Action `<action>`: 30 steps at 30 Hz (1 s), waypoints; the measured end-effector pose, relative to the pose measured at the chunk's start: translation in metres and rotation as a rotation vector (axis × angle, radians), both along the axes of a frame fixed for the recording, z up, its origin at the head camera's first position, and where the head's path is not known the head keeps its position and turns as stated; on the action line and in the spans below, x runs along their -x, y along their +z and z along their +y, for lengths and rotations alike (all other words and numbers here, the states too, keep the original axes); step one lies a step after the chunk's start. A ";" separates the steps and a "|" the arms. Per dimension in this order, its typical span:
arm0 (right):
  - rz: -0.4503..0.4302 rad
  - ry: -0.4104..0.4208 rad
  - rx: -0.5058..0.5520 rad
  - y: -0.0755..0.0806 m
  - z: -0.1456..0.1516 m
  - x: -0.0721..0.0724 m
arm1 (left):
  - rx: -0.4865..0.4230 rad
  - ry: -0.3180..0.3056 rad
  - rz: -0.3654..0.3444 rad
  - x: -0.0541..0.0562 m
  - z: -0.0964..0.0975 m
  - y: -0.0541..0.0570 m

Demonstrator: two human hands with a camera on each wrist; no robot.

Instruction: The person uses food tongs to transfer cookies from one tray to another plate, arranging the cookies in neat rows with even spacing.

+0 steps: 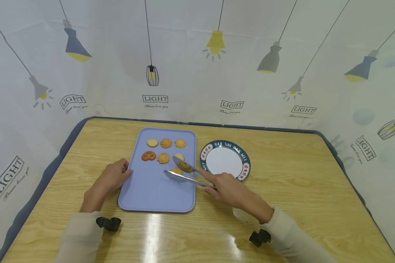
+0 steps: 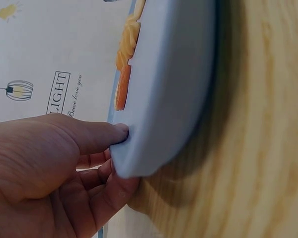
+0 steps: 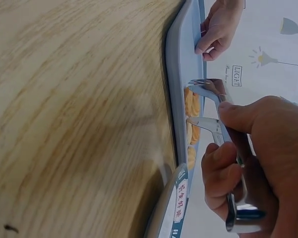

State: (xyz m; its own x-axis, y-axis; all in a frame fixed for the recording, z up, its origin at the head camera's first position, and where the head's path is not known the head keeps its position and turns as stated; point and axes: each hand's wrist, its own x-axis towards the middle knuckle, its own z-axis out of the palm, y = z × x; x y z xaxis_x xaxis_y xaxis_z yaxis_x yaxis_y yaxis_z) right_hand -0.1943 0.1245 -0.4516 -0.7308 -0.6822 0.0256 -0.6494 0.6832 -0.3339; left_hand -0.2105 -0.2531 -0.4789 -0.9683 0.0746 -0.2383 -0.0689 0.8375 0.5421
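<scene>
My left hand (image 1: 111, 178) grips the left rim of a blue-purple tray (image 1: 148, 195). In the left wrist view its thumb (image 2: 120, 131) lies over the rim and the other fingers are underneath. My right hand (image 1: 232, 190) holds metal serving tongs (image 1: 192, 179), whose forked end (image 3: 201, 82) shows in the right wrist view. The tong ends stand apart on either side of a golden cookie (image 1: 176, 170) at the tray's right; whether they touch it cannot be told. Behind them lie a partly hidden pale cookie (image 1: 179, 157), a pretzel cookie (image 1: 148, 156), swirled cookies (image 1: 163, 158) and a round plain cookie (image 1: 152, 143).
A round plate (image 1: 224, 160) with a dark green patterned rim stands just right of the tray, partly behind my right hand. Both rest on a wooden table (image 1: 293, 175). A pale curtain (image 1: 187, 73) printed with lamps surrounds the table's far edge and sides.
</scene>
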 end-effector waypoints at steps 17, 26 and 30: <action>-0.009 -0.147 0.066 0.022 0.026 0.006 | -0.003 0.011 -0.016 0.000 0.000 0.000; -0.008 -0.209 0.080 0.026 0.050 0.013 | -0.001 0.018 -0.027 0.000 0.001 0.000; -0.003 -0.253 0.088 0.028 0.062 0.015 | 0.000 0.016 -0.018 -0.001 0.000 0.000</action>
